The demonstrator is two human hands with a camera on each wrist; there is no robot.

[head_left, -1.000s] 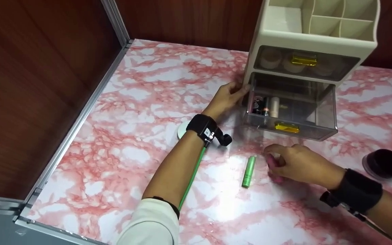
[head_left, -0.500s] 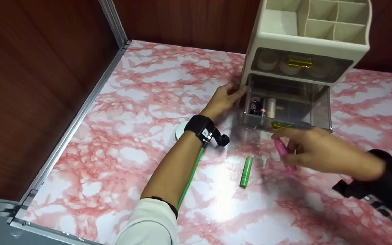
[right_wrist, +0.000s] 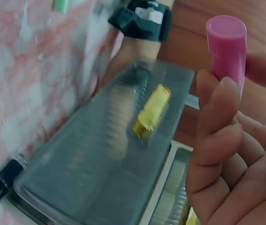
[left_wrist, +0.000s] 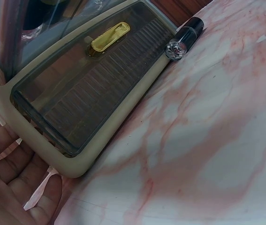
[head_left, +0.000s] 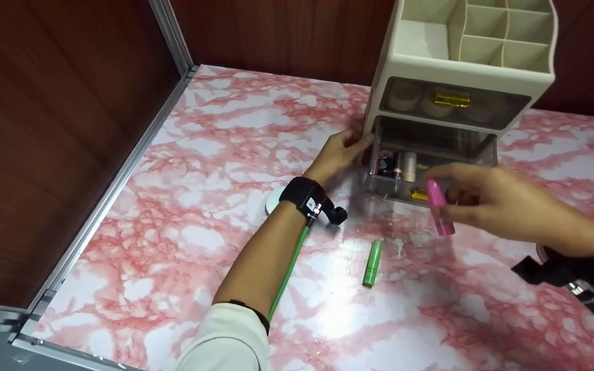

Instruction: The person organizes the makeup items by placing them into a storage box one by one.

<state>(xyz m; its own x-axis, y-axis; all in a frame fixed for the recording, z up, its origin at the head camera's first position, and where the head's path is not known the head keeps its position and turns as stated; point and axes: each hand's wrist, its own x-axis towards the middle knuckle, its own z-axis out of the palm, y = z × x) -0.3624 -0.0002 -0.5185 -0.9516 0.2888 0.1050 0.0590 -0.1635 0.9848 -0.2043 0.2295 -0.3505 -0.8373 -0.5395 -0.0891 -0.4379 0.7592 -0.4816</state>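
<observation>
My right hand (head_left: pixel 508 203) pinches a pink lipstick-like tube (head_left: pixel 439 206) between thumb and index finger, upright in front of the pulled-out drawer. The right wrist view shows the flat end of that tube (right_wrist: pixel 226 47) above the fingers. My left hand (head_left: pixel 339 149) rests against the left side of the cream makeup organizer (head_left: pixel 469 64), its thumb at the front edge. Inside the clear smoky drawer (head_left: pixel 387 185) with a gold handle, several small cosmetic tubes (head_left: pixel 397 166) stand at the left. A green tube (head_left: pixel 372 263) lies on the table in front.
The closed upper drawer (head_left: pixel 503 105) contains round items. A white round object (head_left: pixel 274 200) lies partly under the left wrist. A black tube with a faceted clear end (left_wrist: pixel 186 37) lies beside the organizer. A dark round jar is mostly hidden behind the right wrist. Wood-look walls (head_left: pixel 276 36) border the table.
My right hand has lifted the pink tube from near the tabletop and carried it up and right, toward the drawer's front. The left hand still rests on the organizer. The head view has shifted slightly.
</observation>
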